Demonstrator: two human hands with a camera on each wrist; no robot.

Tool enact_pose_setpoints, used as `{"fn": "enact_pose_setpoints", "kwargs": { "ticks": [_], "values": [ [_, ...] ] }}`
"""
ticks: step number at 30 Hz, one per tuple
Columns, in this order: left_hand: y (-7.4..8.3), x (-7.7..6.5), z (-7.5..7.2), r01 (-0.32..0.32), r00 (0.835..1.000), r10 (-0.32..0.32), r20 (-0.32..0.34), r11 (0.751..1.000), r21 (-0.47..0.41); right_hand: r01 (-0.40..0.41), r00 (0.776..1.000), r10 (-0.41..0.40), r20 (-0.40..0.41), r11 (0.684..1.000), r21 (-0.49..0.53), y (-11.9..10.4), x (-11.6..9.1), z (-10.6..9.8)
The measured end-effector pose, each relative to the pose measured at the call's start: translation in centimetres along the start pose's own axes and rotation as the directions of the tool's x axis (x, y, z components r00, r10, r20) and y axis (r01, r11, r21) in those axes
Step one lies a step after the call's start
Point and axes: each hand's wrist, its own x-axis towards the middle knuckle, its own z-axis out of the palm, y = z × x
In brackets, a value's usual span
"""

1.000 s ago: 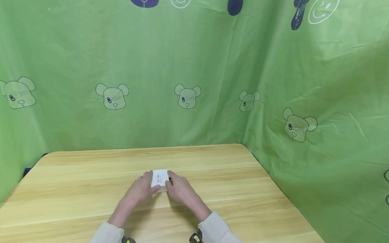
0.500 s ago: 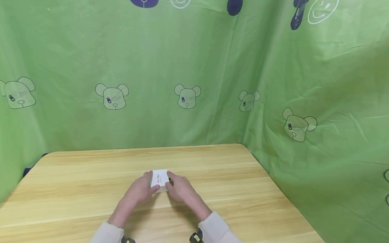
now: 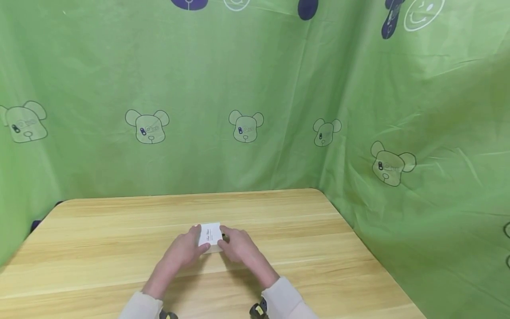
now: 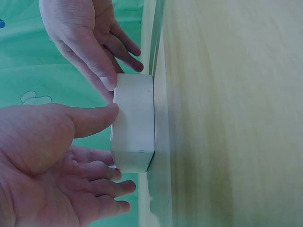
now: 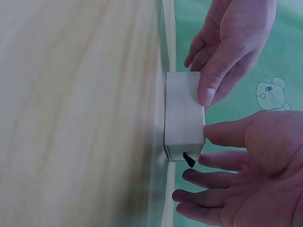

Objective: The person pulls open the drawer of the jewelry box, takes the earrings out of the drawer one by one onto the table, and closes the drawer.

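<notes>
A small white box (image 3: 210, 232) with dark printed script on its top lies on the wooden table (image 3: 119, 230). My left hand (image 3: 181, 251) holds its left side, thumb at the near top edge. At the right end, my right hand (image 3: 240, 246) pinches the box between thumb and index finger, its other fingers spread loosely. A short black tab (image 5: 189, 160) sticks out of the end by my right hand in the right wrist view. The box's long near face (image 4: 134, 113) shows plain white in the left wrist view. Its underside is hidden.
Green curtains (image 3: 191, 79) printed with bear heads hang behind the table and along both its sides. Dark wrist straps (image 3: 259, 309) show at my cuffs near the bottom of the head view.
The box and my right hand have shifted very slightly to the right. My left hand keeps nearly the same place and grip.
</notes>
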Motion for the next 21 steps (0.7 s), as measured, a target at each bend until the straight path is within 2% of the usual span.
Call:
{"fn": "enact_pose_setpoints", "kwargs": {
  "ticks": [9, 16, 21],
  "values": [
    [0.2, -0.2, -0.4, 0.003, 1.000, -0.002, 0.010, 1.000, -0.020, -0.019, 0.999, 0.017, 0.030, 0.999, 0.048, -0.3, -0.2, -0.9],
    [0.2, -0.3, -0.4, 0.009, 1.000, -0.010, -0.004, 0.999, -0.041, -0.001, 1.000, 0.001, 0.020, 0.999, 0.034, -0.2, -0.2, -1.1],
    [0.2, -0.3, -0.4, 0.009, 1.000, -0.009, -0.002, 0.998, -0.055, 0.005, 1.000, -0.005, -0.002, 0.998, 0.069, -0.1, -0.2, -0.8]
  ]
}}
